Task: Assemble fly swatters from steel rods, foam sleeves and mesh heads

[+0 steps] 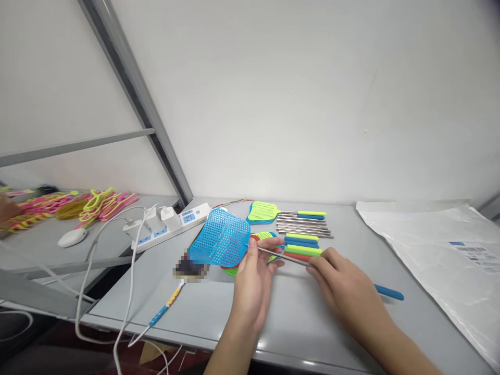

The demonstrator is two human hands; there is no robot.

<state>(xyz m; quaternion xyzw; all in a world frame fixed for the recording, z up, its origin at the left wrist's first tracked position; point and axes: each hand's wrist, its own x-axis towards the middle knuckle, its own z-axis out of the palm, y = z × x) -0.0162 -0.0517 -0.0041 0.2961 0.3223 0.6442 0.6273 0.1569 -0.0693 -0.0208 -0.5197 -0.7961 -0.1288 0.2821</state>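
Observation:
A blue mesh fly swatter [222, 237] is held above the table, its head tilted to the left. My left hand [253, 281] pinches it at the neck, where the head meets a thin metal rod. Farther along, my right hand [344, 281] is closed on the rod, and a blue handle [388, 292] in line with it sticks out beyond that hand. Behind my left fingers lie yellow-green and red swatter heads, partly hidden. Several coloured handles [301, 239] lie just past my hands, next to several bare metal rods [302, 227].
A yellow-green swatter head [262, 212] rests on a blue one near the wall. To the left, a white power strip [195, 213] carries plugs and trailing cables. A white plastic bag [429, 245] covers the table's right side. Pink and yellow items [109, 203] sit beyond the metal frame.

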